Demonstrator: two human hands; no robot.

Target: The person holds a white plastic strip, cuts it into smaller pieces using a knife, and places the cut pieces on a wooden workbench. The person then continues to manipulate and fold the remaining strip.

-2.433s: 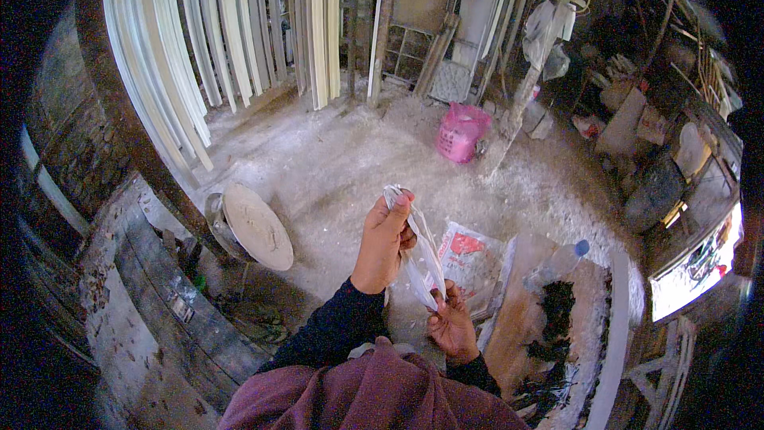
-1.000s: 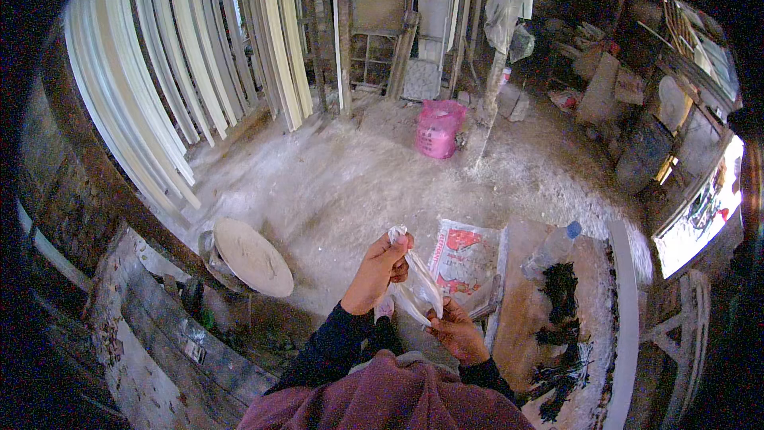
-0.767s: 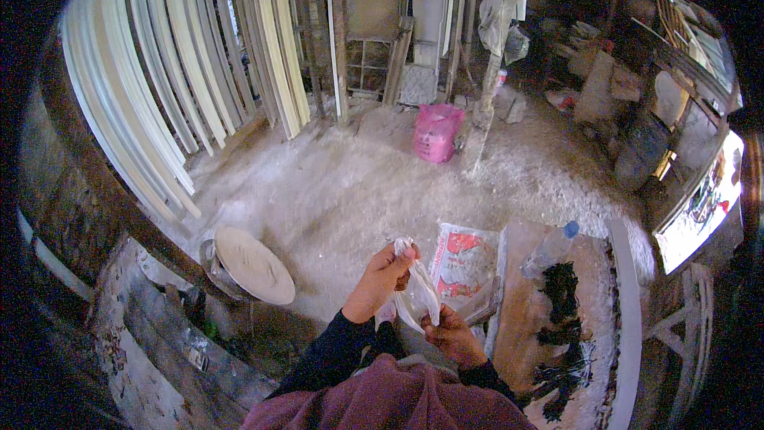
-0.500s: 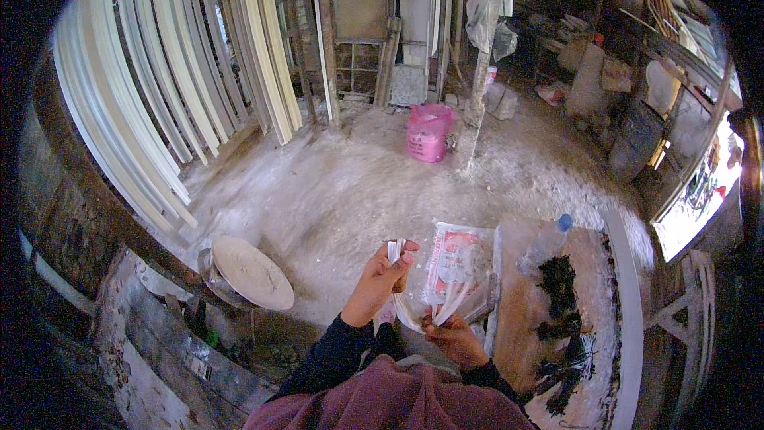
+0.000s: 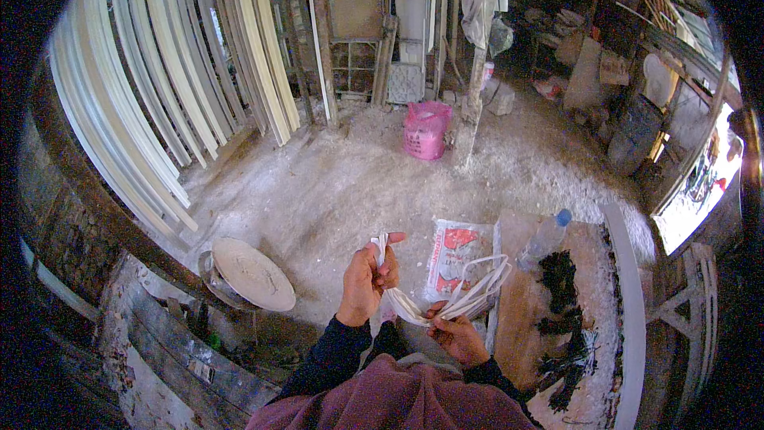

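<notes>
In the head view I see my left hand (image 5: 368, 277) raised a little and closed around the upper end of a bundle of white strips (image 5: 446, 295), the thumb pressing the end against the fingers, and my right hand (image 5: 455, 336) lower, pinching the same bundle from below near its middle. The strips sag between the two hands and then loop out to the right, above a printed sack (image 5: 456, 259) that lies on the dusty floor (image 5: 318, 191). To do this step well, I judge that the left grip should be firm at the end, while the right fingers slide along the strips one short part at a time, so the loops do not twist over each other; I would also hold the loose loop away from the wooden board (image 5: 541, 302), where dark clumps (image 5: 557, 271) could catch it. The bundle is directly between my hands, touching both, in front of my chest. A plastic bottle (image 5: 544, 236) stands on the board just beside the loop, and a round lid (image 5: 251, 272) lies to my left, well apart
</notes>
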